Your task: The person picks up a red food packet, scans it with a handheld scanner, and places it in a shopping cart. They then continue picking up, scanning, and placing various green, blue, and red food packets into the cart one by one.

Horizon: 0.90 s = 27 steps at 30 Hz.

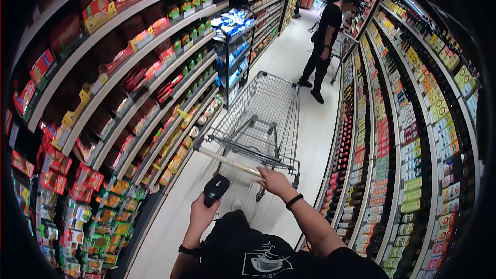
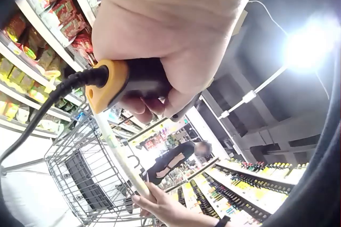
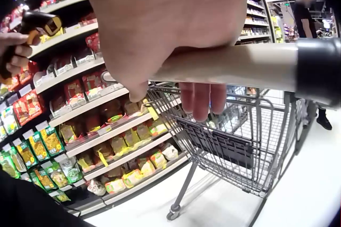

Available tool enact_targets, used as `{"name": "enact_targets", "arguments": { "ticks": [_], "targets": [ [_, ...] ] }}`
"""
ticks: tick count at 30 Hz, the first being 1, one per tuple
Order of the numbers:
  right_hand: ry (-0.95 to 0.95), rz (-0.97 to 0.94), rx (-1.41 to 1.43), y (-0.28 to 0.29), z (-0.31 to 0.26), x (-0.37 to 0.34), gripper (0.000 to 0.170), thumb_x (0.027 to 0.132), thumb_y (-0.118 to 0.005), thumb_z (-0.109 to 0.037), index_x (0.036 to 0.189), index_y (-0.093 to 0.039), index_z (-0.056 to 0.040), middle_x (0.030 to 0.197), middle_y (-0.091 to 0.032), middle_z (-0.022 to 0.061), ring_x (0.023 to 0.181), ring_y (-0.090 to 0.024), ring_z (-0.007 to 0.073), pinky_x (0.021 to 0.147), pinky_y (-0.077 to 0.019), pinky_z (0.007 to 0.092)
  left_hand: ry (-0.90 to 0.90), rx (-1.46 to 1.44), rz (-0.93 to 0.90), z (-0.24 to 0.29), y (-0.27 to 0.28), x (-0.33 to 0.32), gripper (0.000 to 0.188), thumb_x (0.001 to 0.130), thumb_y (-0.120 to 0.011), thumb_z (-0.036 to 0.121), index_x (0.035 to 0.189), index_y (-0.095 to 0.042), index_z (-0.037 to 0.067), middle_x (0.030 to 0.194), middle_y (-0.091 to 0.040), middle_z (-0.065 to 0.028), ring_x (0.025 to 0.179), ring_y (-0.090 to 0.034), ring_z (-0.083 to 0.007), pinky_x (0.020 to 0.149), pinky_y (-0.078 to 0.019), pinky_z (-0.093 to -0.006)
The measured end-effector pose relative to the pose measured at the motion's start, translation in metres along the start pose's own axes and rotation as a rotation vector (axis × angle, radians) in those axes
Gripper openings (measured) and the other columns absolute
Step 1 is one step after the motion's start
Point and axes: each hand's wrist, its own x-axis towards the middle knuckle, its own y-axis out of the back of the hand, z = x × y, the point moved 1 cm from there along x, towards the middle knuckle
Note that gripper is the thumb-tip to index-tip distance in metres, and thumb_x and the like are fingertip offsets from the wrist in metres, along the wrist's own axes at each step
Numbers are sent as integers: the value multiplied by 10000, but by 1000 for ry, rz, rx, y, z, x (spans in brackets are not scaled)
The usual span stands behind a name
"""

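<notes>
My left hand (image 1: 201,217) grips a black handheld barcode scanner (image 1: 217,188), held up left of the cart handle. Yellow trim and a black cord (image 2: 41,109) show at the base of its grip in the left wrist view. My right hand (image 1: 275,182) holds the pale handle bar (image 1: 227,160) of a shopping cart near its right end. Seen from the right wrist, the fingers (image 3: 201,102) come down past the far side of the bar. The wire cart (image 3: 234,155) stands ahead of me, its basket holding no goods.
Shelves of red and green packets (image 1: 98,13) line the left side; bottles and cartons (image 1: 413,144) fill the right shelves. A black rack of blue and white bags (image 1: 232,23) juts out at left. Farther along the pale floor (image 1: 206,222), a person in black (image 1: 328,31) stands beside another cart (image 1: 338,46).
</notes>
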Motion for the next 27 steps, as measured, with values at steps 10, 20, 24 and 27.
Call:
{"name": "enact_targets", "arguments": {
  "ticks": [10,20,24,27],
  "targets": [
    [-158,-84,-92,46,86,40,567,1028,-542,-652,1001,-630,-93,649,-681,160,640,-706,395,607,-557,524,-43,17,-73,46,-5,132,339,896,-832,220,1130,-715,4,920,-782,-179,860,-781,-277,780,-582,-381],
    [-99,-87,-45,46,130,86,341,984,-682,-390,1013,-572,-68,712,-698,209,664,-699,448,616,-571,559,54,10,5,62,-41,163,368,906,-803,237,1182,-699,17,979,-780,-190,914,-776,-327,825,-584,-410],
    [-35,-142,64,41,151,101,335,973,-702,-344,1026,-552,-49,729,-688,242,701,-692,480,643,-551,591,89,64,111,72,-62,152,361,899,-800,252,1167,-700,32,955,-770,-192,900,-766,-351,832,-588,-421],
    [46,-261,166,37,169,113,381,987,-704,-370,1059,-537,-35,763,-690,270,740,-692,498,670,-549,596,161,34,227,77,-88,138,342,896,-814,237,1147,-710,30,880,-758,-173,808,-763,-295,740,-582,-398]
  ]
}}
